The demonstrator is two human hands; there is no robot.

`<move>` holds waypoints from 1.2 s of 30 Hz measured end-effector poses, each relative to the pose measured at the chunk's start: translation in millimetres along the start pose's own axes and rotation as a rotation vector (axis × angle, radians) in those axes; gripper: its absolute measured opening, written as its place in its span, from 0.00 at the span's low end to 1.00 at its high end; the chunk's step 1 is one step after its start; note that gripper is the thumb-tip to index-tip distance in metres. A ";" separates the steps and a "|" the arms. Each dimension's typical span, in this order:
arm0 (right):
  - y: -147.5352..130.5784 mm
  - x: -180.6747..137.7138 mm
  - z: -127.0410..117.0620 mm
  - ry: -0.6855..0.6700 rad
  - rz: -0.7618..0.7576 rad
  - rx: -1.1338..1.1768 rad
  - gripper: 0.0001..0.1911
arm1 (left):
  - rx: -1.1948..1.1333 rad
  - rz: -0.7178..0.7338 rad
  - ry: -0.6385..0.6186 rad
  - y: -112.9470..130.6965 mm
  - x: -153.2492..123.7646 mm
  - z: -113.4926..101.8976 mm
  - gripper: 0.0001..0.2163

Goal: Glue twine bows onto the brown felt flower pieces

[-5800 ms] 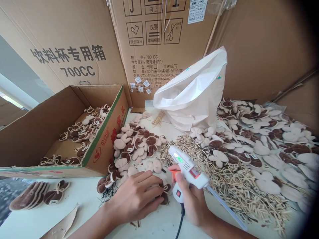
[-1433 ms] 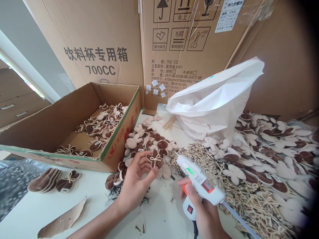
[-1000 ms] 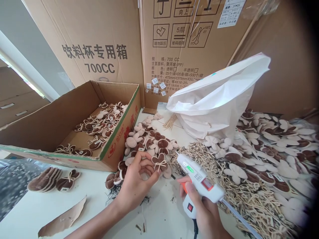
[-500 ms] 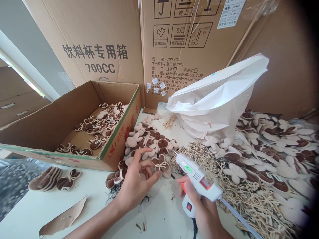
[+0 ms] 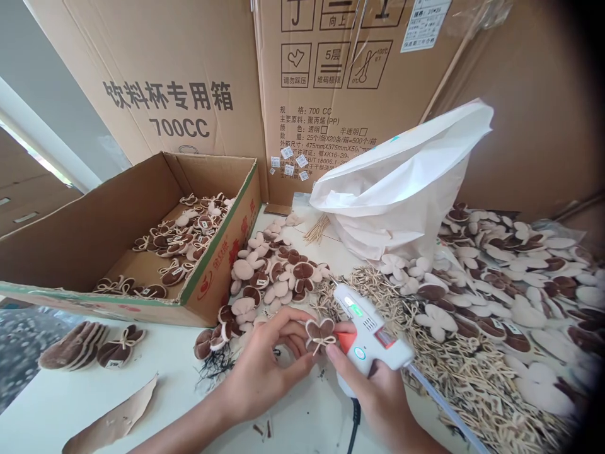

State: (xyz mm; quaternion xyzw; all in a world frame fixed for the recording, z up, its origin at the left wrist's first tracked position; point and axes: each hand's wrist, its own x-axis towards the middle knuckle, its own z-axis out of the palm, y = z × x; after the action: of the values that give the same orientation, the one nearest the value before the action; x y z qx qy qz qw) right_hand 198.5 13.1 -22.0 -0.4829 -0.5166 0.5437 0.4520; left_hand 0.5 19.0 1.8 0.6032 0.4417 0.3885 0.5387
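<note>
Between the thumb and fingers of my left hand (image 5: 262, 369) is a small brown plush flower-shaped piece (image 5: 320, 330) with pale edging and a cream cord bow across its front. My right hand (image 5: 380, 394) is wrapped round a white hot glue gun (image 5: 371, 328) with an orange trigger. Its nozzle points up and left, away from the piece. My right thumb tip rests at the bow, and a right fingertip shows beside the piece. A clear glue stick (image 5: 439, 397) juts from the gun's rear. Behind my hands lies a heap of brown and cream plush pieces (image 5: 278, 271).
At left, an open cardboard box (image 5: 193, 302) contains several bowed pieces. A mound of small cord bows (image 5: 472, 372) and more plush shapes (image 5: 510, 271) cover the right side. A white bag (image 5: 401, 195) stands behind, before large cartons (image 5: 189, 50). Torn cardboard (image 5: 113, 416) lies front left.
My left hand has brought the plush piece down and slightly right. My right hand has moved in to meet it, its thumb now at the bow. The view has shifted slightly.
</note>
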 end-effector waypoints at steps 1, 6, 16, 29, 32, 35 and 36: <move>2.2 0.2 -0.9 0.006 0.005 0.002 0.15 | 0.009 0.006 -0.012 1.5 -0.5 -0.8 0.14; 8.1 0.2 -2.0 0.014 0.050 0.024 0.17 | 0.058 0.000 0.004 6.5 -1.6 -5.6 0.11; -0.8 -5.6 6.0 0.016 0.104 0.008 0.18 | 0.001 -0.057 0.051 2.3 4.1 -8.4 0.12; 13.9 -4.9 -3.2 0.003 0.117 -0.070 0.21 | -0.282 -0.121 0.069 -2.4 1.1 -14.2 0.15; 10.5 -3.8 -2.2 -0.005 0.111 -0.065 0.20 | -0.202 -0.110 0.062 -1.1 -0.8 -13.5 0.16; 9.0 -3.3 -1.9 -0.004 0.102 -0.066 0.19 | -0.114 -0.072 0.087 0.6 -1.6 -12.9 0.18; 8.8 -3.5 -1.9 -0.001 0.098 -0.068 0.19 | -0.089 -0.055 0.095 0.6 -1.6 -12.9 0.19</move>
State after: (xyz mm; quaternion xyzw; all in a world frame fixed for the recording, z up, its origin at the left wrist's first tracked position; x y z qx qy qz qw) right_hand 200.9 9.4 -30.6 -0.5224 -0.5107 0.5475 0.4081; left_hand -12.1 21.4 3.9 0.5470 0.4654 0.4211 0.5540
